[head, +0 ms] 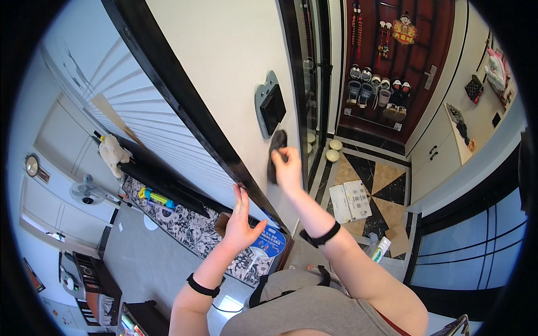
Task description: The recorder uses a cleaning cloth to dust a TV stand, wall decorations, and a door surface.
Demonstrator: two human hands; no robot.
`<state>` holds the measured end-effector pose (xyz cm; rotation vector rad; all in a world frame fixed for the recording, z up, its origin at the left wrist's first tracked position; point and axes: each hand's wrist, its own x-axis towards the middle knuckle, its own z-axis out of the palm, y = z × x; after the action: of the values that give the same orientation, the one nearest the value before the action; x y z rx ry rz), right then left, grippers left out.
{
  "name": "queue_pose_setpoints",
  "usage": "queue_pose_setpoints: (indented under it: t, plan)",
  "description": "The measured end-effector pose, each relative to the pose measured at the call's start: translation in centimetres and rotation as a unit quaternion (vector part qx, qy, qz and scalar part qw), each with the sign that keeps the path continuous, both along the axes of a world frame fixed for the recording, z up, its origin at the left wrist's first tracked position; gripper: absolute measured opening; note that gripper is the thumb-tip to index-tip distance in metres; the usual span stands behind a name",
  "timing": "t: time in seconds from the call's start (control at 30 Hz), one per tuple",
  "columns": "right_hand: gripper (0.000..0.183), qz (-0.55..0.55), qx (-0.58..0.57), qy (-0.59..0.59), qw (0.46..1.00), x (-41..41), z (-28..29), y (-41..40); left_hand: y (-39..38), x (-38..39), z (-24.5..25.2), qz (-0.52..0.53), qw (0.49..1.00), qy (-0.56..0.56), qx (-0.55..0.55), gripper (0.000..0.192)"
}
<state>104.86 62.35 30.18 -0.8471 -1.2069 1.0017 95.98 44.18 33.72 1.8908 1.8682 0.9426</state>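
My right hand [288, 168] grips a dark grey cloth [277, 145] and holds it against the cream wall [218, 63]. Just above the cloth, a black panel [273, 109] with a grey-green, ear-shaped surround [261, 98] is fixed to the wall. My left hand [241, 220] is raised with fingers extended and thumb apart, holding nothing. Its fingertips are at the black trim [197, 132] along the wall's left edge; whether they press on it is hard to tell. Both forearms wear a black band.
Below my left hand lies a blue hand fan [271, 241] on a floral-covered cabinet top [193, 235], with a toy [157, 198] farther along. Right of the wall stands a glass door [309, 84]. Flattened cardboard [351, 201] and a box [380, 250] lie on the tiles; shoes [378, 90] hang on the red door [424, 46].
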Motion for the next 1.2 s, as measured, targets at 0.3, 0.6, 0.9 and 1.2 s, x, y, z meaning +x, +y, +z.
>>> queue_pose_setpoints:
  t: [0.3,0.6,0.9,1.2]
  plan:
    - [0.02,0.009,-0.094,0.023,0.995,0.9,1.0,3.0,0.4,0.3,-0.3,-0.009,1.0,0.01,0.026,0.103]
    - [0.02,0.02,-0.075,0.037,0.996,1.4,0.5,3.9,0.7,0.4,-0.7,-0.015,0.999,-0.005,0.041,0.102]
    - [0.023,0.064,-0.046,0.064,0.995,0.8,0.5,4.2,0.3,0.1,-0.6,-0.001,0.999,0.01,0.032,0.101]
    - [0.041,0.08,0.067,-0.07,0.992,0.7,-0.3,-2.3,0.1,-0.1,-1.2,0.004,0.999,0.02,0.043,0.103]
